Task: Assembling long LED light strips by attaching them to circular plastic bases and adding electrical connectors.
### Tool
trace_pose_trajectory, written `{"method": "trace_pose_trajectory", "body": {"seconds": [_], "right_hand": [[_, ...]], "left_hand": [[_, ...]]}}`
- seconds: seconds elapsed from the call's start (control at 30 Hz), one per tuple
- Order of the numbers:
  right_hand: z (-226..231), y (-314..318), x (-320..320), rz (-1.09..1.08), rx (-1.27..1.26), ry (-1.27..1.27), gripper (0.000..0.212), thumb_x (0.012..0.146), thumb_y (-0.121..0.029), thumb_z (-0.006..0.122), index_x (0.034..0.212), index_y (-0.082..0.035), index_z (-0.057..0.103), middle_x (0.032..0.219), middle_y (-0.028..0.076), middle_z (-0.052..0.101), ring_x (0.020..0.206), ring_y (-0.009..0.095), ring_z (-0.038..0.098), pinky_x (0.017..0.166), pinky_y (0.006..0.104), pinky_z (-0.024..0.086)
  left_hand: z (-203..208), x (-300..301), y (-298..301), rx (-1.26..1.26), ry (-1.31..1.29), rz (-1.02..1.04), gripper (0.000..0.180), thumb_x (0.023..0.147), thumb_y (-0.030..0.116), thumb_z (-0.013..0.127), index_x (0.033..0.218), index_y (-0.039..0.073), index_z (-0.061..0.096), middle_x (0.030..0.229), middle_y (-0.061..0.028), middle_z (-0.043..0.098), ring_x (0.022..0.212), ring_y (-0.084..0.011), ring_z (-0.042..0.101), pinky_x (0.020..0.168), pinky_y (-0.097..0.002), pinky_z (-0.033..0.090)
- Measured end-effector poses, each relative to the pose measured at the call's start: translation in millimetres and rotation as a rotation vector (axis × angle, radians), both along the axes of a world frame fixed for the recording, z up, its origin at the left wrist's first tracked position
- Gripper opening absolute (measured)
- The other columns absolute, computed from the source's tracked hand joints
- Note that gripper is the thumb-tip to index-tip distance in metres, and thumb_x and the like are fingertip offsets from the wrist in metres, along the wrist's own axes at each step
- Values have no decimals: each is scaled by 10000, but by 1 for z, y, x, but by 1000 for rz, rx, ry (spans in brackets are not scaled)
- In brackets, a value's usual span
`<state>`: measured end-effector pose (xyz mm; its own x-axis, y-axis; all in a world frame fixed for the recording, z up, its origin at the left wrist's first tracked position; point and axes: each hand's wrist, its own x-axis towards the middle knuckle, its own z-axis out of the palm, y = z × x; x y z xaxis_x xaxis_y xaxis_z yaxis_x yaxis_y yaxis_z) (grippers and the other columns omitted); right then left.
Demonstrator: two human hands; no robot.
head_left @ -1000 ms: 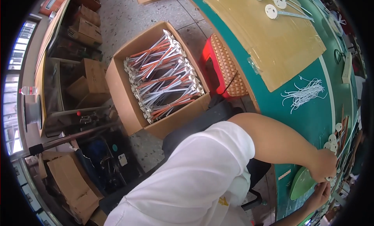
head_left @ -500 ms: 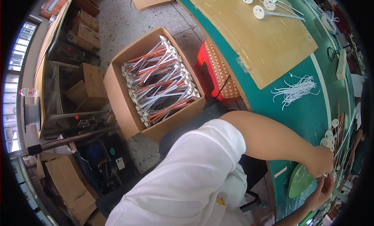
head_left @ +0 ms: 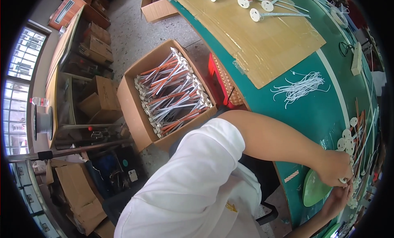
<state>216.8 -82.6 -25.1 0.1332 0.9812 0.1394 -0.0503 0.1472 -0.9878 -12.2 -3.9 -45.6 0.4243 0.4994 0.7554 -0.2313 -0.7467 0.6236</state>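
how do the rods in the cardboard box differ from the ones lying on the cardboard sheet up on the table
The rods in the box are many, densely packed, orange and white mixed. The rods on the cardboard sheet are few, spread apart, mostly pale. Both kinds end in a round white disc.

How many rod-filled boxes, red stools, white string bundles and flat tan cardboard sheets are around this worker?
Open brown cardboard box filled with orange and white rods: 1
Red plastic stool: 1
Loose bundle of white strings: 1
Flat tan cardboard sheet: 1
Total: 4
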Motion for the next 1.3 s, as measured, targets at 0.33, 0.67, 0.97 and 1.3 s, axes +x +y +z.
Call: {"method": "trace_pose_trajectory", "body": {"seconds": [0.33,0.67,0.97,1.3], "right_hand": [[-8,-8,-19,462,-116,567,319,1021,-209,487,1292,-45,526,1364,87,518,1283,212,459,1128,414,284],[-8,-16,-22,-293,157,-581,239,995,-102,534,1176,40,600,1152,86,634,1012,134,596,882,250,461],[5,-19,-32,-178,82,-642,148,988,-86,541,1038,34,613,830,3,565,699,53,443,626,202,346],[-2,-18,-11,-6,39,-383,159,995,-90,529,1066,36,595,896,18,580,707,59,446,632,200,358]], "left_hand": [[0,0,-4,-49,-39,39,166,776,201,632,737,45,676,637,-150,636,625,-364,635,595,-441,504],[-5,5,1,83,96,58,204,698,245,659,682,42,653,567,-132,595,533,-347,609,499,-433,480],[-2,-4,-3,51,142,97,196,694,239,671,711,44,655,618,-126,620,579,-333,632,517,-440,493],[-2,3,0,85,57,21,151,712,186,656,713,37,633,622,-147,619,583,-361,631,535,-441,500]]}}
